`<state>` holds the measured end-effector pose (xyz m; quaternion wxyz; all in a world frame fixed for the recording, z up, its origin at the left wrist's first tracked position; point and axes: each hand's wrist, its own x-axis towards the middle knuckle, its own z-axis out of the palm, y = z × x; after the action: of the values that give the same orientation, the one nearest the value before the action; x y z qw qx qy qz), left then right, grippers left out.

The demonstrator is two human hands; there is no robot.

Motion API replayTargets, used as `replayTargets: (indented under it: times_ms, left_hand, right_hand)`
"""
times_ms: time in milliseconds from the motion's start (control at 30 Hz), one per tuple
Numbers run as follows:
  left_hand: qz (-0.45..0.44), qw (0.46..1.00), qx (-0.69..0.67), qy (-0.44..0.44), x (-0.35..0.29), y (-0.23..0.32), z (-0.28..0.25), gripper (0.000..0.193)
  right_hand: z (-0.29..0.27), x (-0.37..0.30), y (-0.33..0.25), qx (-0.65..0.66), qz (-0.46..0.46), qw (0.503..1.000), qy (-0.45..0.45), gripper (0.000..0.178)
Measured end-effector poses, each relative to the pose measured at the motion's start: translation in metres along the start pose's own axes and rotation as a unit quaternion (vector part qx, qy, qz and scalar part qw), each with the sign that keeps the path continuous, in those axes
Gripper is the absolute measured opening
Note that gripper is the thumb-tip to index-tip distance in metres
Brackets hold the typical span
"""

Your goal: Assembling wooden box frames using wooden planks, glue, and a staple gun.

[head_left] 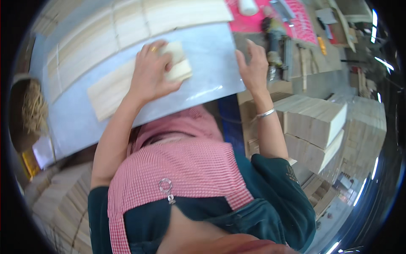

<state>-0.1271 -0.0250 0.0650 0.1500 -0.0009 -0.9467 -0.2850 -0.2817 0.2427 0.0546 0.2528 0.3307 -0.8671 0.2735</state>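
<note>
My left hand [152,76], with a ring on one finger, spans a pale wooden board [112,89] lying on the bluish-white sheeted table. Its fingers curl over the far side and the thumb sits toward the near side. Short wooden pieces [179,61] lie at the board's right end, beside the fingers. My right hand [254,70], with a bangle at the wrist, hovers past the table's right edge, fingers apart and nothing visible in them. Just right of it lies a dark power tool [275,40], blurred.
A long row of joined wooden boards [139,27] stretches along the table's far side. Bright pink sheeting [302,25] covers part of the bench at right, with a white bottle [248,7]. Stacked wooden blocks [313,118] stand at my right. Fibrous strands [34,106] are at far left.
</note>
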Motion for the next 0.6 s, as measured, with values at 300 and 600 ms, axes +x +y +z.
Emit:
replayTargets:
  times_ms: [300, 600]
  left_hand:
    - [0.018, 0.999, -0.043, 0.002, 0.003, 0.017, -0.008, 0.037]
    - [0.043, 0.999, -0.007, -0.002, -0.002, -0.013, 0.012, 0.04]
  right_hand:
    - [-0.005, 0.036, 0.15, -0.206, 0.351, 0.893, -0.193, 0.054]
    - [-0.086, 0.06, 0.057, -0.035, 0.441, 0.865, -0.236, 0.027]
